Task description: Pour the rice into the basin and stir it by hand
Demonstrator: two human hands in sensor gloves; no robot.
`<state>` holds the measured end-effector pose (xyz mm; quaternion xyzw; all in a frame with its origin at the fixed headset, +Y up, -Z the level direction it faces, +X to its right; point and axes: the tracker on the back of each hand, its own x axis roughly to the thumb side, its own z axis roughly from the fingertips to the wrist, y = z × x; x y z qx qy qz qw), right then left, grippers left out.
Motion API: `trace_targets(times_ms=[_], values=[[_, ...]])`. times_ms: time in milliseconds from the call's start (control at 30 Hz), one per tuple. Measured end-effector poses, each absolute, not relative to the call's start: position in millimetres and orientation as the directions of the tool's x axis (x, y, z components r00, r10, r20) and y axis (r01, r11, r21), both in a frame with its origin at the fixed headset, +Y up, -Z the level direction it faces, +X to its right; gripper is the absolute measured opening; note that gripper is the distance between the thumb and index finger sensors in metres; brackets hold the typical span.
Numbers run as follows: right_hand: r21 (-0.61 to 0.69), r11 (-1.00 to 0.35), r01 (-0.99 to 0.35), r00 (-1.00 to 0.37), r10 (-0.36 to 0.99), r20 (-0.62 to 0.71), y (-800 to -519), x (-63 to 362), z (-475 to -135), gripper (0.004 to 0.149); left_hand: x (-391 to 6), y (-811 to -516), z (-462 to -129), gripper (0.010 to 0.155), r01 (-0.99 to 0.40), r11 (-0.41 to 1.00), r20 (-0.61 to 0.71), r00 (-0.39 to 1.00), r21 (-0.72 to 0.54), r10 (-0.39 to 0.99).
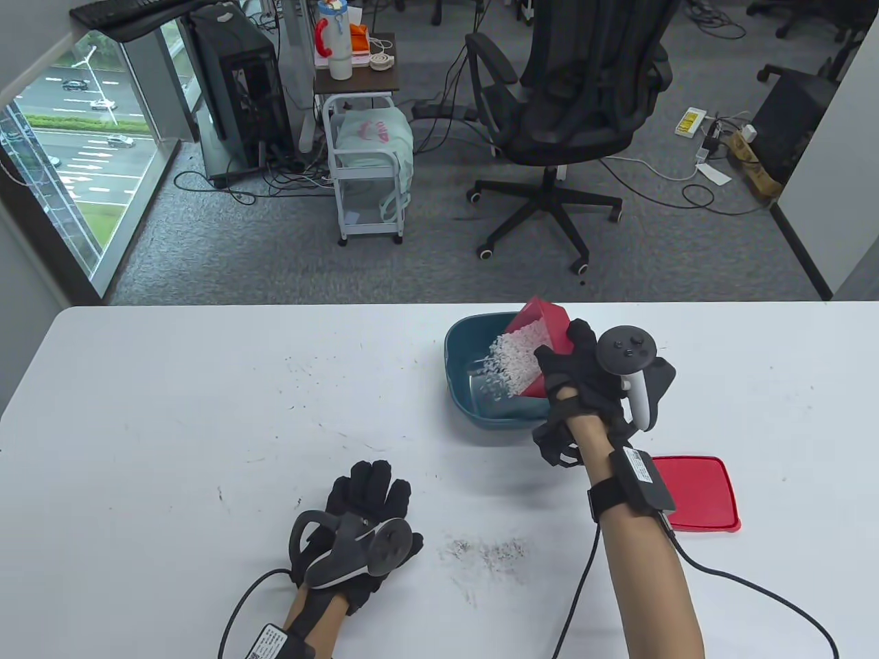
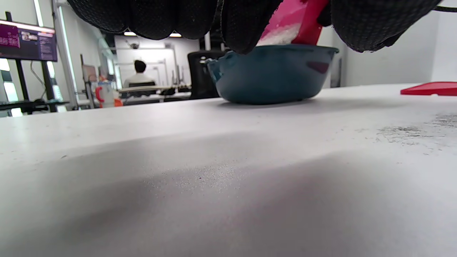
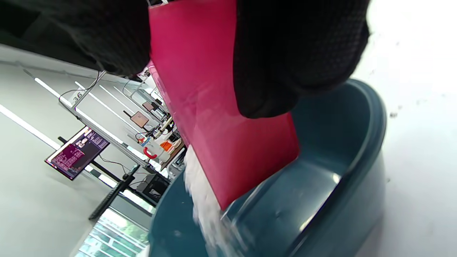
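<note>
Nearest, the left hand lies flat and relaxed on the tabletop, holding nothing. Farther right, the right hand clamps a red container tilted leftward over the teal basin; rice streams down inside.

Bare table left of basin; red lid just right.

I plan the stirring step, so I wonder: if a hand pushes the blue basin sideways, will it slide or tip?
The blue basin looks wide and low, so it would probably slide rather than tip. The white table appears smooth, so it may slide easily. The rice pouring in should steady it somewhat.
</note>
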<state>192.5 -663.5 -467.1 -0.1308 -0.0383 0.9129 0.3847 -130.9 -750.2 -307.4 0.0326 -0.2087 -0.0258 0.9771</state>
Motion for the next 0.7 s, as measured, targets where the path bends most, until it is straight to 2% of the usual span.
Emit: trace_targets(times_ms=[200, 400, 500, 700], values=[[-0.248, -0.846, -0.472, -0.848, 0.513, -0.135, -649, 181, -467, 0.079, -130, -750, -307, 0.084, 0.048, 0.997, 0.409, 0.910, 0.060, -0.068], [-0.333, -0.914, -0.231, -0.960, 0.269, -0.073, -631, 172, -464, 0.080, -130, -750, -307, 0.083, 0.059, 0.997, 0.407, 0.911, 0.048, -0.073], [-0.355, -0.921, -0.159, -0.981, 0.188, -0.048, -624, 170, -462, 0.081, -129, -750, -307, 0.083, 0.065, 0.997, 0.406, 0.910, 0.041, -0.077], [-0.364, -0.927, -0.089, -0.994, 0.058, 0.095, -617, 165, -458, 0.081, -129, -750, -307, 0.083, 0.074, 0.997, 0.407, 0.910, 0.036, -0.083]])
